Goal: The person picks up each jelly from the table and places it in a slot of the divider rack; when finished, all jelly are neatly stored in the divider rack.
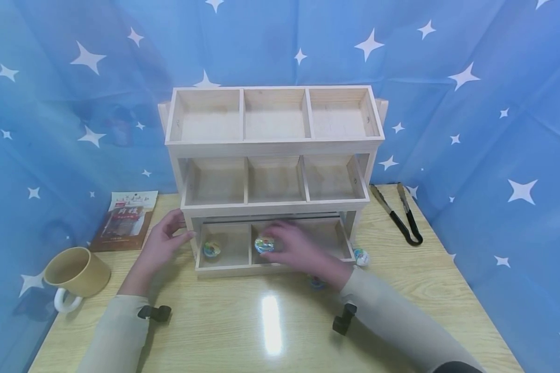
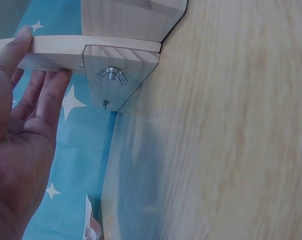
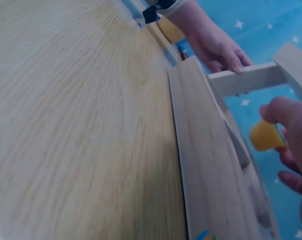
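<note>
A three-tier wooden rack (image 1: 275, 149) stands on the table, each tier split into compartments. My left hand (image 1: 165, 239) grips its left side post (image 2: 55, 61), thumb on one face and fingers on the other. Over the bottom tier's middle compartment, my right hand (image 1: 294, 246) pinches a small yellow cup (image 3: 264, 136) whose round lid (image 1: 264, 244) looks shiny and multicoloured. A similar small cup (image 1: 211, 249) sits in the bottom left compartment. Another lidded cup (image 1: 361, 257) lies by the rack's right foot, and one more (image 1: 316, 283) is partly hidden under my right forearm.
On the left are a yellow mug (image 1: 86, 274) with a white handle and a brown-and-white packet (image 1: 123, 220). Black-handled tongs (image 1: 403, 220) lie at the right. A blue starred curtain (image 1: 280, 41) hangs close behind the rack and along both sides.
</note>
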{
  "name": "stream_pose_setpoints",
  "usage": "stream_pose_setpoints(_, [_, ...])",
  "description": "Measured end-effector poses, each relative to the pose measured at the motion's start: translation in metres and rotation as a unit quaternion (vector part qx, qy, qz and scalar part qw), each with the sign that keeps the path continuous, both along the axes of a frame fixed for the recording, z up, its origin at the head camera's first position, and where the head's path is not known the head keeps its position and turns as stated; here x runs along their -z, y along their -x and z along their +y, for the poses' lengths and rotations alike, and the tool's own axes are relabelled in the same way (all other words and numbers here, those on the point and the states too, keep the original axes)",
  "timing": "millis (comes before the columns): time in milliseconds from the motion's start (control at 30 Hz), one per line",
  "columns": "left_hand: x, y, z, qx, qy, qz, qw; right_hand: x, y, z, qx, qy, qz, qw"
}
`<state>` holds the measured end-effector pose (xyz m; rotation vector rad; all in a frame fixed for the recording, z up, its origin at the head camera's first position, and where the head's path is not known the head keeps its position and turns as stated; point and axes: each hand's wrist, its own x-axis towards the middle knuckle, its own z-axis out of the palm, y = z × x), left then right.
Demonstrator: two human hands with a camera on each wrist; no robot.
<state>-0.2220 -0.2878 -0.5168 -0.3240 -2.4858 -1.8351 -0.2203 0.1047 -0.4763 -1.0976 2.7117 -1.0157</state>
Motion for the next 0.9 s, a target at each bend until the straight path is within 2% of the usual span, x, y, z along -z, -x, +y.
stream_pose_setpoints(100, [0.000,0.000,0.000,-0.001,0.002,0.000,1.0000,0.002,0.004,-0.010,-0.024,0.010,0.005,0.9996])
stream_pose_setpoints(200, [0.000,0.000,-0.001,0.000,0.002,0.001,1.0000,0.003,0.009,-0.019,-0.041,0.006,0.031,0.9987])
stream_pose_setpoints(333, [0.000,0.000,-0.001,0.000,0.004,-0.003,1.0000,0.001,0.013,-0.031,-0.043,-0.009,0.060,0.9973])
stream_pose_setpoints(733, [-0.001,0.000,-0.002,-0.005,0.010,-0.020,0.9997,0.003,0.025,-0.064,-0.069,-0.067,0.024,0.9951])
stream_pose_setpoints(900, [0.001,0.001,-0.002,-0.002,0.007,-0.015,0.9999,0.007,0.029,-0.071,-0.078,-0.079,0.030,0.9933])
